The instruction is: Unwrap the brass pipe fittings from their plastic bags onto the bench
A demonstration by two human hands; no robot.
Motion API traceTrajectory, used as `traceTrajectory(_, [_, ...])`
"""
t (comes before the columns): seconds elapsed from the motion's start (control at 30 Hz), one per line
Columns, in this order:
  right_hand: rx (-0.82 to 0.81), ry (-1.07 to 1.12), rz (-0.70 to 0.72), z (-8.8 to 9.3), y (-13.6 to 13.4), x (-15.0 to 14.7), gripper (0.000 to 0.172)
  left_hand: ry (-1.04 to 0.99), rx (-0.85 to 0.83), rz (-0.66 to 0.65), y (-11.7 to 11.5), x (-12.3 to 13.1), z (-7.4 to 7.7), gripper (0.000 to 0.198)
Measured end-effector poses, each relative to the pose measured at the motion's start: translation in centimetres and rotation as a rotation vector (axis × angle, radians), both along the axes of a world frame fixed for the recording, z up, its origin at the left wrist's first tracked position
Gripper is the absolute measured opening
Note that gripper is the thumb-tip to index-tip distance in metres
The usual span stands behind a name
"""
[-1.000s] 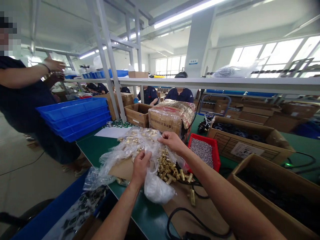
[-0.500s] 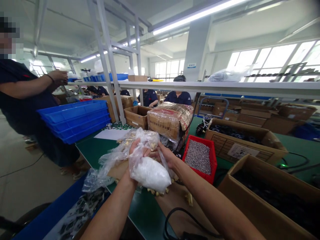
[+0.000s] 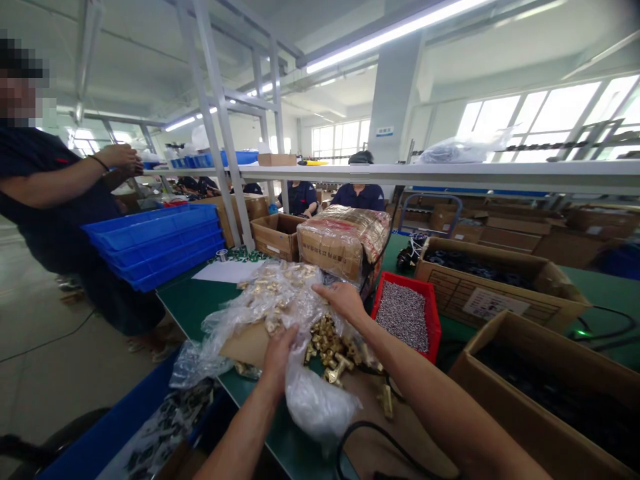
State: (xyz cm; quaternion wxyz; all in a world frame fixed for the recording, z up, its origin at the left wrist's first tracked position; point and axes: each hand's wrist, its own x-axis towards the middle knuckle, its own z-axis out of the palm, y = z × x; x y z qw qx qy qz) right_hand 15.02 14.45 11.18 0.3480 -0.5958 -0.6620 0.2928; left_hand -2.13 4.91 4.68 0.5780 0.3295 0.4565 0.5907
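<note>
Left grip [image 3: 280, 350] pinches crinkly clear bag [image 3: 316, 403] over brass fittings [image 3: 333, 347].

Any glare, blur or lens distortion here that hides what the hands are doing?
Head view: windows blow out white at upper right; the wide lens stretches the right forearm near the bottom edge; left hand and right hand at the plastic bag read sharp; brass fittings glint mildly.

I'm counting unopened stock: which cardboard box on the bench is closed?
The film-wrapped cardboard box behind the plastic bag, just beyond the right hand; the other boxes stand open-topped.
</note>
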Motion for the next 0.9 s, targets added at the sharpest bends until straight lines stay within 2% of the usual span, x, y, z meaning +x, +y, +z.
traceTrajectory(0.13, [0.085,-0.291,-0.019,-0.4,0.7,0.0,0.046,0.051,-0.07,-0.134,-0.6,0.8,-2.3,0.065])
traceTrajectory(0.23, [0.133,-0.424,0.015,-1.1,0.7,-0.2,0.034,0.092,-0.087,-0.184,-0.6,0.3,-3.2,0.067])
traceTrajectory(0.33, [0.185,-0.487,0.016,-1.1,0.9,0.0,0.034,0.142,-0.085,-0.198,-0.8,-0.3,-3.7,0.064])
traceTrajectory(0.47, [0.272,-0.469,-0.034,0.5,1.9,0.8,0.042,0.214,-0.061,-0.161,-1.2,-0.7,-4.0,0.057])
traceTrajectory(0.63, [0.381,-0.317,-0.162,3.0,4.2,2.1,0.057,0.285,-0.003,-0.069,-1.9,-1.2,-3.8,0.045])
traceTrajectory(0.8, [0.461,-0.144,-0.214,5.0,6.5,3.2,0.047,0.321,0.016,-0.034,-2.7,-2.4,-5.0,0.044])
traceTrajectory(0.9, [0.493,-0.16,-0.184,6.4,7.5,3.1,0.038,0.328,0.011,-0.009,-3.3,-2.6,-6.2,0.045])
